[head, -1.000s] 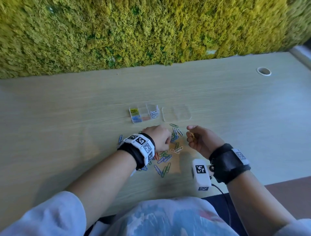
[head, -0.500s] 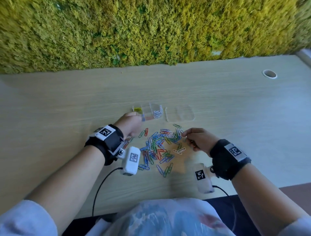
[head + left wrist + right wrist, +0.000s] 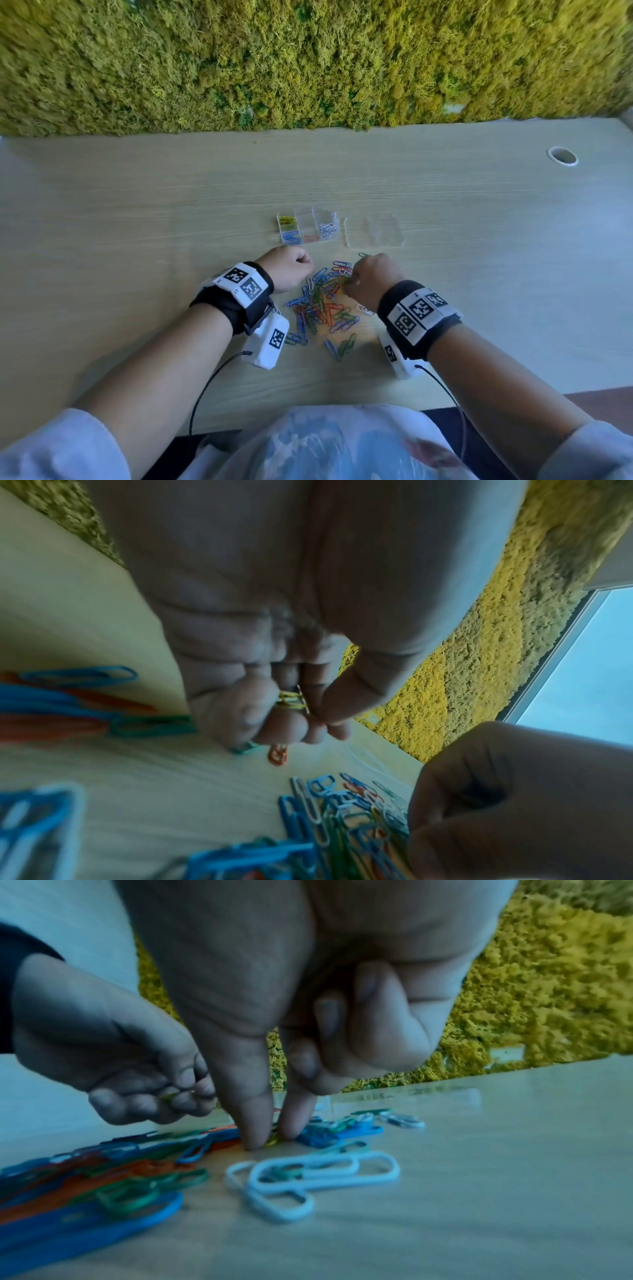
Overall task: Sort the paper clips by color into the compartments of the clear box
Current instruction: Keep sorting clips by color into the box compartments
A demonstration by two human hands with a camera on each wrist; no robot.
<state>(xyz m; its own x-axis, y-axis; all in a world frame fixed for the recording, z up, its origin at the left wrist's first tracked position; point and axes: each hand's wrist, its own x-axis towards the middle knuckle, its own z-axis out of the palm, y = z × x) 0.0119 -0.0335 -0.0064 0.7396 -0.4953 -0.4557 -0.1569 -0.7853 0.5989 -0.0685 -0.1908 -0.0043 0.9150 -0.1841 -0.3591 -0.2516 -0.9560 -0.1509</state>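
A pile of mixed paper clips (image 3: 322, 308) in blue, green, red and white lies on the wooden table. Behind it stands the clear box (image 3: 308, 219); its compartments hold yellow, blue, red and white clips. My left hand (image 3: 301, 265) hovers at the pile's far left edge, its fingers curled round a few yellow clips (image 3: 291, 699). My right hand (image 3: 349, 281) is down on the pile's far right side. Its thumb and forefinger (image 3: 253, 1123) pinch a yellowish clip (image 3: 272, 1140) lying on the table.
The box's clear lid (image 3: 375, 229) lies flat just right of the box. Two white clips (image 3: 308, 1177) lie apart near my right wrist. A moss wall (image 3: 308, 61) backs the table, and a cable hole (image 3: 561, 156) sits far right.
My left hand has come back from the box to the pile's edge, still curled. My right hand has moved left and down onto the clips.
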